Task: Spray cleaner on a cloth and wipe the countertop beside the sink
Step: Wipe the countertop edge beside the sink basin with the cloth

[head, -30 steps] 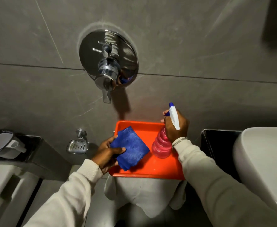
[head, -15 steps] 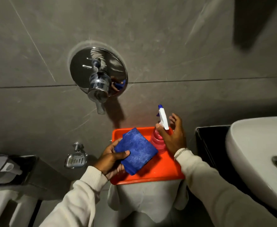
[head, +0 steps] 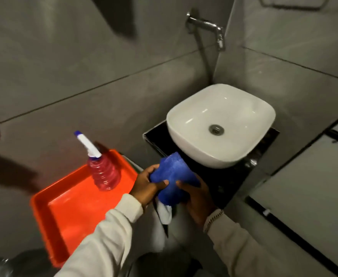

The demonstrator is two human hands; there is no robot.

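No text, label, brand or number can be read on anything in view.

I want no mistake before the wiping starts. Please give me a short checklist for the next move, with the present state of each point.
1. Cloth in hand: ok, the left hand and the right hand both grip it.
2. Cloth wet with cleaner: cannot tell, no moisture shows.
3. Bottle put away safely: ok, it stands upright on the tray, no hand on it.
4. Countertop free of things beside the sink: ok, only bare black surface shows.
5. Cloth touching the countertop: not ok, it is held above the front edge.
6. Faucet off: ok, no water runs.
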